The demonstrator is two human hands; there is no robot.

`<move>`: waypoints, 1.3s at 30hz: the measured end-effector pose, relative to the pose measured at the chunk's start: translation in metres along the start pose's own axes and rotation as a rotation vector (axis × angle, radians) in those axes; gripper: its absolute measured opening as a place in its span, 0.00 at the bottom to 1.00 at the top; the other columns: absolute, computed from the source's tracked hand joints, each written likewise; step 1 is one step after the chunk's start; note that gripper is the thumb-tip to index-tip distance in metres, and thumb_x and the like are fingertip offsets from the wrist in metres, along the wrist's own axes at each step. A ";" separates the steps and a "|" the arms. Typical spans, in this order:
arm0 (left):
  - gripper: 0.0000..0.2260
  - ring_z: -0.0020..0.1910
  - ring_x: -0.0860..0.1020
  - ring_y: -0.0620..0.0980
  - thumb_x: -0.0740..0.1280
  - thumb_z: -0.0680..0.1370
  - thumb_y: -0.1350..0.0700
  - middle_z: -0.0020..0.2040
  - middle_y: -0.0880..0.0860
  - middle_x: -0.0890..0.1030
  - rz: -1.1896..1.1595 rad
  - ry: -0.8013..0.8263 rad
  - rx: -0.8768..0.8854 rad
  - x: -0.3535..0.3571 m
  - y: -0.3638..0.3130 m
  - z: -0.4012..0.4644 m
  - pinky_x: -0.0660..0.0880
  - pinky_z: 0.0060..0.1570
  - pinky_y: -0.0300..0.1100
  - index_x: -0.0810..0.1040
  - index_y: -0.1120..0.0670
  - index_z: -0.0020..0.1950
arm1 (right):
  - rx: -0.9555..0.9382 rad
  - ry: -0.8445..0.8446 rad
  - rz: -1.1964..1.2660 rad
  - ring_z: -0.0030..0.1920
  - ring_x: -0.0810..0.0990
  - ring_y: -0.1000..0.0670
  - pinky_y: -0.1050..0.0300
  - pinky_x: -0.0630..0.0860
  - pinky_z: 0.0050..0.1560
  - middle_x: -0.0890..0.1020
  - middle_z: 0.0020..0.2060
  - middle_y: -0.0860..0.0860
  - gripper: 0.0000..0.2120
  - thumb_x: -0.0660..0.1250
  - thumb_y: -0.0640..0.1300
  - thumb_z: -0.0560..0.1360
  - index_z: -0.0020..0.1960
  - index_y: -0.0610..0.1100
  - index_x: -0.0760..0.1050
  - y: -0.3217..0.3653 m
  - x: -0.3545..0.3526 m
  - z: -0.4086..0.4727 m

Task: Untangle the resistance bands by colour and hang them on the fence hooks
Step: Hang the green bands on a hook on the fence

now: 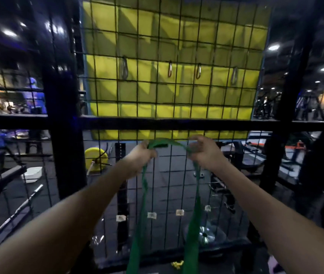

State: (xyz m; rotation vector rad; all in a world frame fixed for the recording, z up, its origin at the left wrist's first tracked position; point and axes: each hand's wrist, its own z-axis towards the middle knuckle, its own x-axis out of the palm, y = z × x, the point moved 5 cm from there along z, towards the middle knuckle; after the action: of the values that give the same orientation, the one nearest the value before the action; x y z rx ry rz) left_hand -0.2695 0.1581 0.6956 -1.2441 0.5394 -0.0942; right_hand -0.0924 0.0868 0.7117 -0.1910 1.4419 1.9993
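Fingers (147, 153) of your left hand (139, 157) are curling around one end of the green resistance band (143, 186), and those of your right hand (204, 153) are gripping the other side of the same loop. You are holding both hands up side by side, a little apart, just below the black horizontal bar (177, 124) of the wire fence (105, 80). Between your hands a short stretch of the band is arching upward, while its two long sides are hanging down past your forearms and running out of view at the bottom edge. Above the bar, four metal carabiner hooks (170, 69) are hanging in a row on the mesh, each one bare, with a yellow padded mat (177, 36) behind them. Beyond the fence, a yellow weight plate (96, 159) is sitting low on the left, and a small yellow scrap (177, 264) is lying on the floor near the band's right strand.
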 end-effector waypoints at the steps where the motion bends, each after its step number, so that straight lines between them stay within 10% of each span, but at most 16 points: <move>1: 0.07 0.34 0.66 0.47 0.62 0.75 0.66 0.36 0.52 0.69 0.016 -0.003 0.022 -0.006 -0.011 0.006 0.63 0.33 0.41 0.70 0.55 0.42 | -0.041 0.086 -0.079 0.55 0.72 0.50 0.56 0.72 0.51 0.73 0.52 0.48 0.31 0.72 0.32 0.68 0.68 0.42 0.66 0.013 0.012 0.003; 6: 0.13 0.37 0.72 0.46 0.57 0.71 0.74 0.37 0.52 0.74 0.055 0.209 0.109 -0.013 -0.052 0.014 0.68 0.34 0.34 0.73 0.57 0.44 | -0.274 0.152 -0.186 0.54 0.74 0.52 0.62 0.73 0.49 0.74 0.58 0.50 0.31 0.69 0.36 0.71 0.71 0.47 0.63 0.074 0.056 0.013; 14: 0.18 0.48 0.75 0.53 0.68 0.71 0.68 0.46 0.54 0.75 -0.047 0.069 0.116 -0.066 -0.042 0.026 0.74 0.50 0.48 0.70 0.59 0.59 | -0.409 0.018 -0.107 0.42 0.79 0.48 0.55 0.75 0.44 0.82 0.44 0.47 0.10 0.66 0.36 0.72 0.50 0.45 0.82 0.132 0.049 0.066; 19: 0.04 0.47 0.78 0.51 0.63 0.78 0.57 0.46 0.52 0.78 -0.096 0.013 0.058 -0.059 -0.004 0.025 0.77 0.37 0.39 0.71 0.53 0.51 | -0.396 -0.121 0.097 0.48 0.79 0.51 0.60 0.75 0.46 0.83 0.47 0.47 0.10 0.65 0.36 0.73 0.51 0.42 0.82 0.141 0.036 0.097; 24: 0.11 0.44 0.77 0.53 0.69 0.74 0.57 0.46 0.55 0.77 -0.201 -0.141 0.124 -0.102 -0.035 0.030 0.75 0.44 0.49 0.70 0.55 0.53 | -0.382 -0.095 0.181 0.45 0.76 0.50 0.59 0.72 0.44 0.82 0.44 0.47 0.10 0.65 0.36 0.73 0.51 0.45 0.82 0.131 0.020 0.118; 28: 0.19 0.42 0.77 0.49 0.69 0.72 0.63 0.48 0.54 0.75 -0.073 -0.088 0.152 -0.123 -0.080 0.032 0.77 0.37 0.39 0.67 0.55 0.60 | -0.339 -0.120 0.298 0.36 0.72 0.54 0.71 0.68 0.27 0.77 0.38 0.51 0.10 0.65 0.37 0.75 0.54 0.44 0.80 0.132 0.010 0.138; 39: 0.08 0.38 0.76 0.45 0.66 0.77 0.55 0.43 0.53 0.80 0.487 -0.637 0.476 -0.178 -0.148 0.069 0.73 0.36 0.37 0.79 0.57 0.51 | -0.321 0.122 0.193 0.45 0.75 0.50 0.61 0.71 0.42 0.78 0.45 0.48 0.14 0.72 0.37 0.69 0.52 0.49 0.79 0.130 0.024 0.159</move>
State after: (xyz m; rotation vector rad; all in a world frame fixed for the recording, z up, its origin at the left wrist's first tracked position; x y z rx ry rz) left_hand -0.3617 0.2320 0.9060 -0.5973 0.2243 0.5423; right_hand -0.1469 0.2158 0.8639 -0.3279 1.2420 2.4099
